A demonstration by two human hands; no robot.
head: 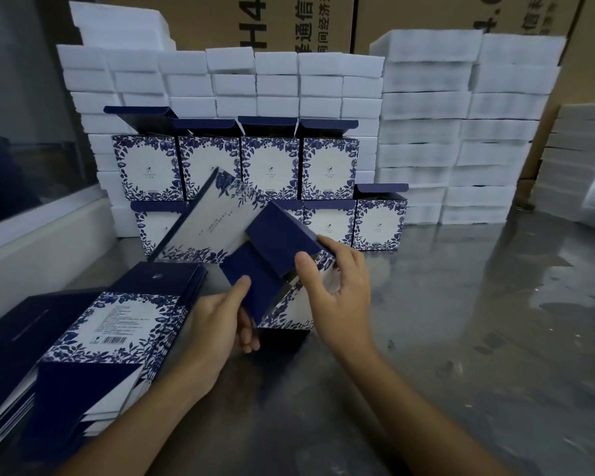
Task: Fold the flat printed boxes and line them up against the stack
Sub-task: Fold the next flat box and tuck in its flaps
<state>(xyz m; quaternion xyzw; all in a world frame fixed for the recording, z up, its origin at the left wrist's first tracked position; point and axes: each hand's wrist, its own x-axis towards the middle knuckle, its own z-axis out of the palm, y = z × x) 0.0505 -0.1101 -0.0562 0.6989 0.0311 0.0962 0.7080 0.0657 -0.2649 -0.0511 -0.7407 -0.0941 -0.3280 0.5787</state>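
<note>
At the back of a shiny grey counter (478, 321) we see brown cartons (289, 18) printed with black characters, and in front of them a wall of white foam blocks (426, 132) stacked in columns along the counter's far edge and running off toward its right side. Against that foam stand the folded boxes (272, 163), blue-and-white floral print with dark blue lid flaps raised: four in an upper row, and a lower row beneath them, partly hidden, with one box at its right end jutting out beyond the upper row. At the counter's near left corner lies a pile of flat printed boxes (110, 324), the top one showing a barcode panel framed in blue leaves; more flat blanks spread beneath it toward the left edge.

Near the middle of the counter, in front of the folded rows, we hold a half-formed box (248, 242), tilted, its long printed panel slanting up toward the far left and its dark blue flaps turned toward us. Our left hand (220, 321) grips a dark blue flap, thumb on top and fingers curled beneath. Our right hand (337, 286) clasps the box's right corner, thumb pressed on the printed side and fingers wrapped round the blue end.
</note>
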